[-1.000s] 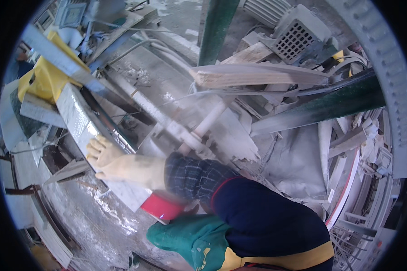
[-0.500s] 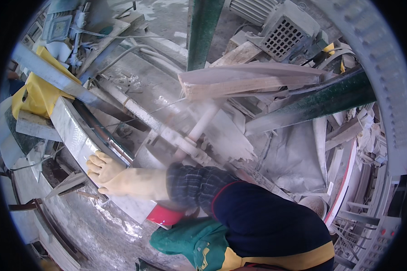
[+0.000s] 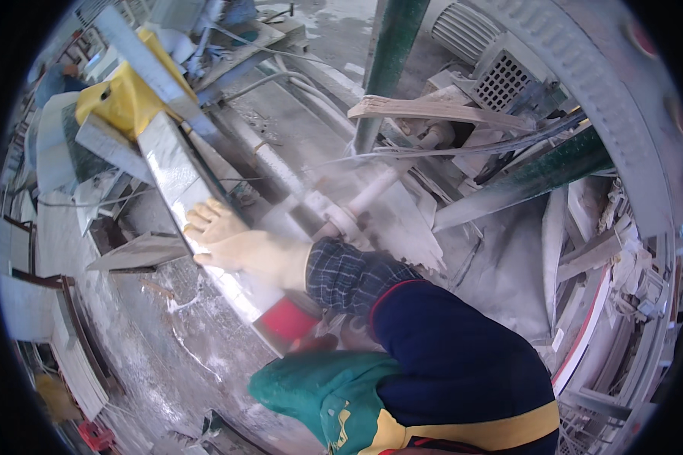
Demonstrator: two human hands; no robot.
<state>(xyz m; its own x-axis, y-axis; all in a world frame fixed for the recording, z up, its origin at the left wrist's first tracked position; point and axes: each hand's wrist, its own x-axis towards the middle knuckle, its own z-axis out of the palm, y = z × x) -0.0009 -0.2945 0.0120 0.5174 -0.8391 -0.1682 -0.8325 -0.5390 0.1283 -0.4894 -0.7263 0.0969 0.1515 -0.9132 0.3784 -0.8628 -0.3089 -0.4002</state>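
My right hand [image 3: 220, 236], in a cream glove, lies on top of a long, narrow, polished pale stone strip [image 3: 173, 163]. The fingers stretch along the strip toward its far end, and the thumb rests near its left edge. My dark checked cuff and navy sleeve [image 3: 448, 341] reach in from the lower right. A red patch [image 3: 288, 318] shows at the strip's near end, below my wrist; its kind is unclear. Blurred shapes under my sleeve cannot be made out. Nowhere in the picture does my left hand show.
Yellow cloth [image 3: 125, 95] hangs over a frame at the strip's far end. A wooden bar [image 3: 440, 111] extends across the upper middle, near green metal beams [image 3: 531, 178] and a dusty motor [image 3: 501, 76]. Pipes [image 3: 281, 167], boards and scraps clutter the floor. A large toothed rim curves along the right.
The view has shifted, so the strip and my right hand appear farther right and higher. The bar at upper middle looks thinner and has moved upward. My hand still lies on the strip.
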